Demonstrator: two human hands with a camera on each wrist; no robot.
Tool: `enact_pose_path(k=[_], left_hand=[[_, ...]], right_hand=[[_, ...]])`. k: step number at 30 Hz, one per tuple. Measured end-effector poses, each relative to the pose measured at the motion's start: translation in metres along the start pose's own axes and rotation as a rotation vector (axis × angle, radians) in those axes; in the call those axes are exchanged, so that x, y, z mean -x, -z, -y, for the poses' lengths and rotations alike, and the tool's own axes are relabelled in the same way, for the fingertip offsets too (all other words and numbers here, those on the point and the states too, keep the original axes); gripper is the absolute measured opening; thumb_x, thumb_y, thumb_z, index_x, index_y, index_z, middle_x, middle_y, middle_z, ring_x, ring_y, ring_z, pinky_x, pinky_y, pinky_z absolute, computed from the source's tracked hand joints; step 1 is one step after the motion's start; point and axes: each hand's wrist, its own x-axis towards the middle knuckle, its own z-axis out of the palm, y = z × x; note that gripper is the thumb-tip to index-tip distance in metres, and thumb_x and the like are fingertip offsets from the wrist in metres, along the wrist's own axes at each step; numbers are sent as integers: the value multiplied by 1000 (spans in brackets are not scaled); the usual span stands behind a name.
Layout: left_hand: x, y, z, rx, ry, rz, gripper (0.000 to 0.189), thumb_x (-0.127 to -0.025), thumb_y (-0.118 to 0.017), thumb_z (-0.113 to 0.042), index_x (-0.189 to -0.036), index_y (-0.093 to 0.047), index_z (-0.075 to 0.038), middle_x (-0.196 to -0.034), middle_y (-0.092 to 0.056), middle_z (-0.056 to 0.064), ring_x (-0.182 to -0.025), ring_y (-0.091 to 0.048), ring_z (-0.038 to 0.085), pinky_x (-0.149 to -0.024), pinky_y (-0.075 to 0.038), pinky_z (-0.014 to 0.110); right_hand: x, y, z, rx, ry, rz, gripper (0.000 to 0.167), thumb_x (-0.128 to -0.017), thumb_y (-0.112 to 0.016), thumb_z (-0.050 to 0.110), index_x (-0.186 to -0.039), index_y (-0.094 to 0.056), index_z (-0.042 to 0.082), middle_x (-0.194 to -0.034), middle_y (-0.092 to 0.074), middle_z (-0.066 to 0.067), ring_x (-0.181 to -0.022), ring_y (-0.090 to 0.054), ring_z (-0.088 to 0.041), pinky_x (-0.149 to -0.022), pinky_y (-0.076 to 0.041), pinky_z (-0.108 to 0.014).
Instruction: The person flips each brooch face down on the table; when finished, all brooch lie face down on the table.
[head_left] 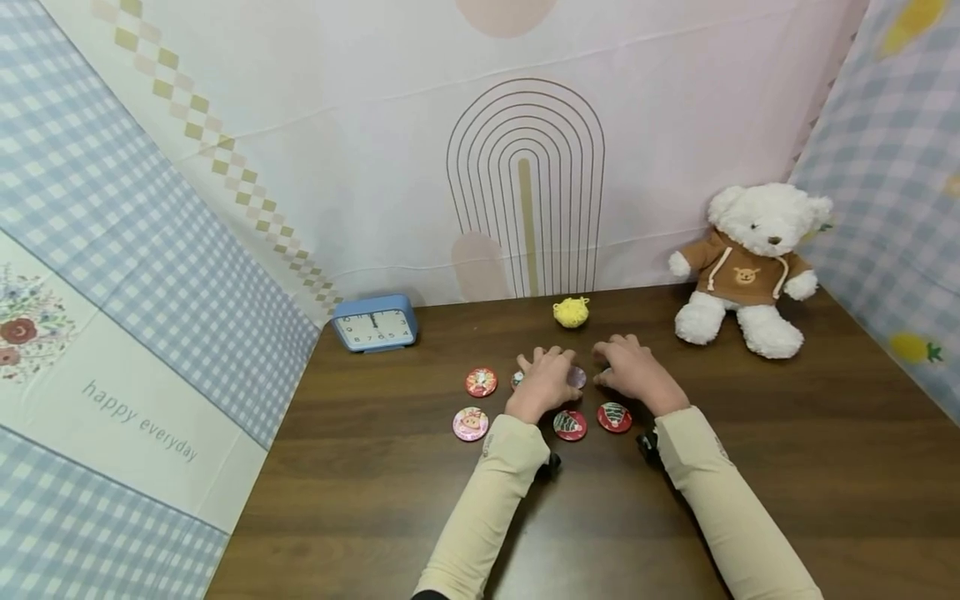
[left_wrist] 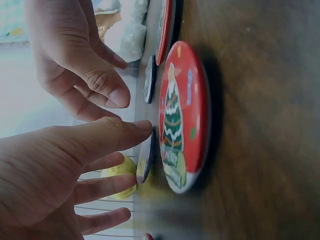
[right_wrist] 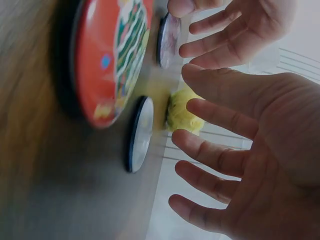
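Note:
In the head view, my left hand point(head_left: 546, 382) is over the back row of round picture badges, its fingers spread near a purple badge point(head_left: 576, 377). Another badge point(head_left: 517, 379) is partly hidden by that hand. My right hand point(head_left: 640, 375) hovers just to the right, its fingers apart and holding nothing; a pale badge point(right_wrist: 142, 134) lies beneath it in the right wrist view. Two red Christmas-tree badges, one on the left point(head_left: 570, 425) and one on the right point(head_left: 615, 417), lie in front of the hands. Left of them are a red badge point(head_left: 481, 382) and a pink badge point(head_left: 471, 424).
A yellow fuzzy ball point(head_left: 572, 312) sits behind the hands. At the back left of the brown table point(head_left: 360, 500) stands a blue clock point(head_left: 375, 323). A white teddy bear point(head_left: 750, 267) in a brown hoodie sits at the back right, before the curtain point(head_left: 375, 183).

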Motion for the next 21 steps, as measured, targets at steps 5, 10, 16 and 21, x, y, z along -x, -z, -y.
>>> enact_pose_path(k=[5, 10, 16, 21], left_hand=[[1, -1, 5, -29, 18, 4, 63, -87, -81, -37, -142, -57, -18, -137, -58, 5, -130, -45, 35, -108, -24, 67], [3, 0, 8, -36, 26, -2, 58, -87, -81, -36, -139, -60, -18, -133, -59, 5, -127, -47, 33, -106, -24, 67], [6, 2, 11, -32, 27, -14, 56, -87, -81, -34, -137, -62, -17, -133, -59, 6, -126, -47, 34, -106, -25, 68], [6, 2, 12, -41, 26, -13, 55, -88, -80, -33, -138, -62, -19, -131, -59, 5, -124, -47, 33, -105, -25, 67]], right_hand=[[-5, -3, 8, 8, 9, 17, 40, -89, -77, 14, -124, -66, -2, -117, -60, -22, -114, -48, -47, -91, -38, -66], [-9, -5, 13, 10, 18, 33, 41, -87, -78, 12, -124, -66, -1, -114, -60, -21, -111, -48, -45, -89, -39, -65], [-13, -8, 18, 17, 24, 48, 41, -86, -78, 10, -124, -67, -1, -114, -60, -20, -111, -48, -46, -89, -38, -66], [-17, -10, 22, 33, 27, 59, 40, -85, -78, 9, -123, -69, 0, -114, -60, -21, -111, -48, -46, -89, -39, -65]])
